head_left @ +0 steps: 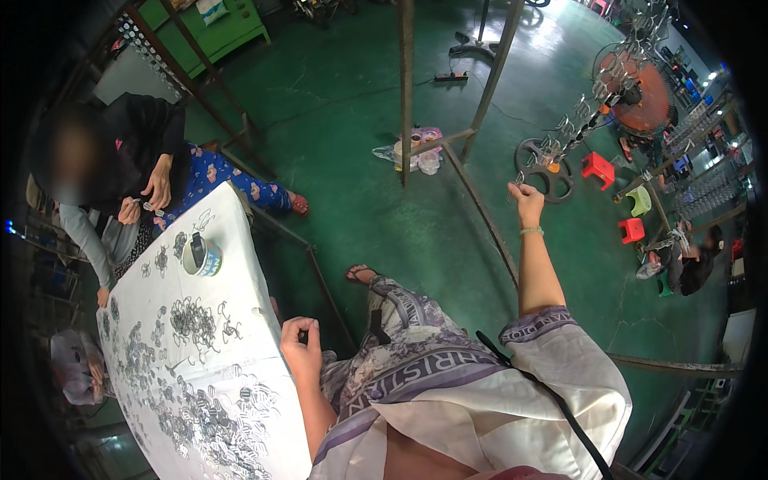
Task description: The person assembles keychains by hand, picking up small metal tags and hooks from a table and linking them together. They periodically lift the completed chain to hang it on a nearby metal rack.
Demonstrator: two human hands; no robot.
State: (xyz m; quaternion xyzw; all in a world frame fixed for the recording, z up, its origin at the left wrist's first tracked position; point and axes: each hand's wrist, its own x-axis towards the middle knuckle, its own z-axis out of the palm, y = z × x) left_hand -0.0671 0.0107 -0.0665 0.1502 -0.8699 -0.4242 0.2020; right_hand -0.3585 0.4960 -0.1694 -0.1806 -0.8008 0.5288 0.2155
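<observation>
My right hand [526, 202] is raised out to the right, its thumb and fingers pinched together on a small bent metal wire piece. Just beyond it hangs a string of shiny metal wire pieces [588, 120], running up to the top right. Beside the table's right edge is my left hand [302, 344], fingers curled in; anything inside them is hidden. Many small metal clips [216, 424] lie scattered over the white-covered table [260, 356]. Farther up the tabletop sit a pile of dark wire hooks [194, 322] and a small tub [202, 258] with a dark object inside.
Across the table, a person [152, 128] holds small metal pieces; another person's sleeve [84, 232] is beside them. A metal frame [406, 96] stands ahead. A large orange fan [640, 96], red stools [598, 170] and a plastic bag [428, 152] are farther off on the green floor.
</observation>
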